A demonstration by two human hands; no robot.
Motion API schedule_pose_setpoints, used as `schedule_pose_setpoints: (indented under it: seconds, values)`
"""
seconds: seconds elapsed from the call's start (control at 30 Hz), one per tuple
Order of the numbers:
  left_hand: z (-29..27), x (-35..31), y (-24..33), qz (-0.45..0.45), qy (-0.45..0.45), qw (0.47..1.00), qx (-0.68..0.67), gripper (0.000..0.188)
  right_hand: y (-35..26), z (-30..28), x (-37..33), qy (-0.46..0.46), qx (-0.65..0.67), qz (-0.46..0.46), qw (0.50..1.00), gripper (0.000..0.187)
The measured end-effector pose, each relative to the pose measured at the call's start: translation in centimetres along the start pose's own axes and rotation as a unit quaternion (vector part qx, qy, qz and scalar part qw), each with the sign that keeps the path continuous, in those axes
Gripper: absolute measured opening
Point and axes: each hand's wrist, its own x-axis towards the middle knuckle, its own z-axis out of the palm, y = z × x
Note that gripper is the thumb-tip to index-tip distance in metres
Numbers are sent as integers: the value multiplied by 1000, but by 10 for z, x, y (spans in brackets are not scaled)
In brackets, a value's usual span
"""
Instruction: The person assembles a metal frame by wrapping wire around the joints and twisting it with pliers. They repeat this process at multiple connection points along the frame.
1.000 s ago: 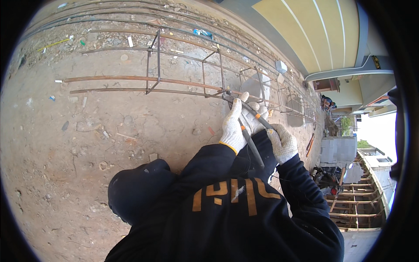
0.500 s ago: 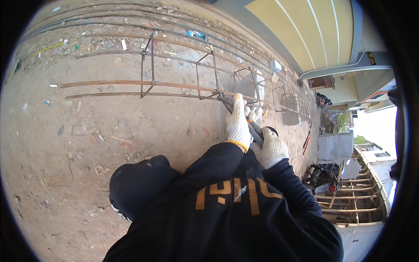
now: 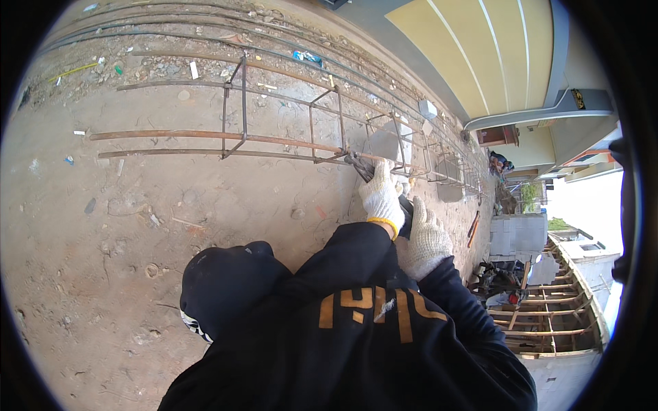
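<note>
Grip, left hand: white knit glove with a yellow cuff; fingers closed around a dark tool whose tip meets the rebar cage at a bar crossing.
Grip, right hand: same knit glove; curled closed just behind the left hand over a dark handle-like part; exactly what it clasps cannot be told.
Location of work: the cage lies lengthwise on bare ground, running from the left of the view toward the building on the right; the joint in hand sits near mid-length, directly ahead of the person.
Step in hand: judged to be tying or tightening a stirrup joint to a long bar; both hands bear on one point.
Next move calls for: steady, firm pressure; tool tip kept seated on the crossing; hands close together.
Materials: bars thin, round, rust-brown; stirrups bent into rectangles; ground dry, gritty, strewn with small litter; sleeves dark fabric.
</note>
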Motion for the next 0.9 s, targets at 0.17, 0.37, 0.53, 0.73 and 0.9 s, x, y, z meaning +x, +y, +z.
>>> schedule_pose_setpoints:
  seconds: [0.17, 0.37, 0.53, 0.73, 0.9]
  values:
    - [-2, -12, -10, 103, 55, 993, 31, 26, 29, 48, 47, -105, 210, -52, 971, 41]
    - [-22, -7, -19, -47, 12, 996, 73, 48, 76, 26, 84, -481, 519, 80, 702, 27]
    - [-36, 6, -26, 28, -89, 990, 103, 50, 55, 42, 67, -126, 110, 34, 985, 38]
    - [-42, 9, -4, 17, -51, 996, 67, 26, 58, 40, 84, -427, 430, 12, 795, 34]
    - [-31, -15, 32, -49, -135, 981, 131, 34, 66, 15, 93, -585, 501, 57, 635, 35]
